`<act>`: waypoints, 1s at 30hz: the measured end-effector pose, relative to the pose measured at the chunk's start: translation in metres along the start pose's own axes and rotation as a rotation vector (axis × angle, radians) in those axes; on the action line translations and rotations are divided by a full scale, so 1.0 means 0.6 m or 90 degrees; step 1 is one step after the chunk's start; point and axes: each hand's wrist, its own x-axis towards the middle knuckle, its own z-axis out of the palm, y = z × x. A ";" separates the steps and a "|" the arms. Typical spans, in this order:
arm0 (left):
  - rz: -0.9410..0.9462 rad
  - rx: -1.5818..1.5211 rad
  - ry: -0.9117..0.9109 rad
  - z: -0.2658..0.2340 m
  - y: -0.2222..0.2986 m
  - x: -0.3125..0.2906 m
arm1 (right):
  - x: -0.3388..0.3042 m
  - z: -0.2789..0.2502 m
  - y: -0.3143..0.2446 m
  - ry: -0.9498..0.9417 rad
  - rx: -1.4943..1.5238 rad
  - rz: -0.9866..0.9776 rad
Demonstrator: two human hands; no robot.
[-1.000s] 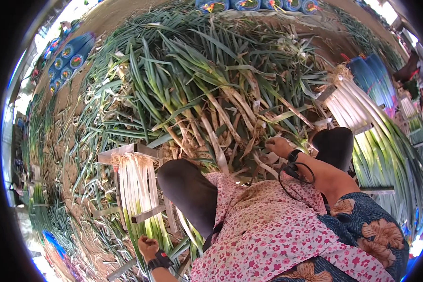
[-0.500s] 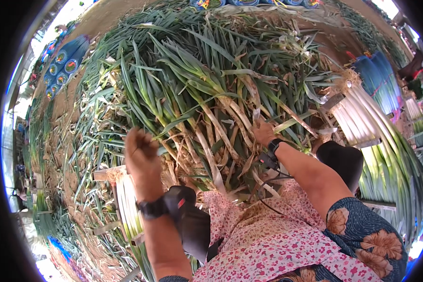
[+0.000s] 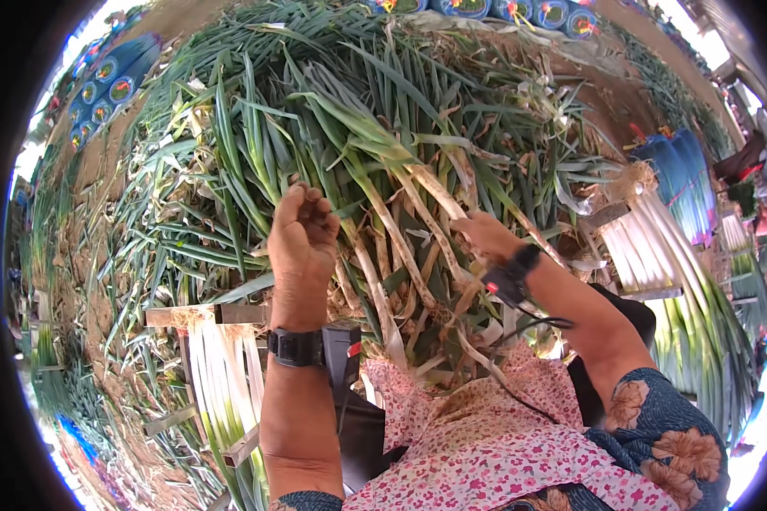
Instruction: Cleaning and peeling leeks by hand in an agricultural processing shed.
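A large heap of unpeeled leeks [image 3: 375,272] lies before me, green leaves pointing away and pale, dirty stalks toward my lap. My right hand [image 3: 488,236] is closed round the lower stalk of one leek [image 3: 437,191], slanting up to the left over the others. Above the left part of the heap is my left hand [image 3: 305,234], its fingers loosely curled and thumb apart, with no stalk visible in it. Leek leaves [image 3: 256,153] lie just beyond its fingertips; whether they touch cannot be made out.
Cleaned white leeks lie in wooden racks on my left [image 3: 222,358] and right [image 3: 643,247]. Blue-wrapped bundles stand at the far left [image 3: 106,89], far edge [image 3: 486,8] and right [image 3: 677,175]. Leaf scraps cover the brown ground [image 3: 111,281]. A black cable [image 3: 520,396] hangs across my apron.
My left hand has moved right and away from me, over the leek leaves. The leek in my right hand has shifted, and that wrist has turned slightly.
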 end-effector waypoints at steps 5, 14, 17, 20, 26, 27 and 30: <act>0.009 -0.021 0.029 -0.004 -0.022 -0.005 | -0.156 0.005 0.047 -0.260 0.152 -0.119; -0.045 0.138 -0.172 0.051 -0.088 -0.031 | -0.392 0.023 0.042 -0.373 0.367 -0.081; 0.109 0.139 -0.203 0.068 -0.084 -0.033 | -0.411 0.021 0.041 -0.254 0.262 -0.047; -0.002 0.407 -0.275 0.100 -0.060 -0.065 | -0.395 -0.001 0.057 -0.166 0.285 -0.112; -0.024 0.546 -0.565 0.075 -0.104 -0.170 | -0.334 -0.012 0.019 -0.064 0.215 -0.207; -0.086 0.640 -0.582 0.074 -0.091 -0.165 | -0.331 -0.008 0.020 -0.063 0.211 -0.215; 0.149 0.889 -0.624 0.050 -0.066 -0.135 | -0.334 0.008 0.030 -0.189 0.274 -0.232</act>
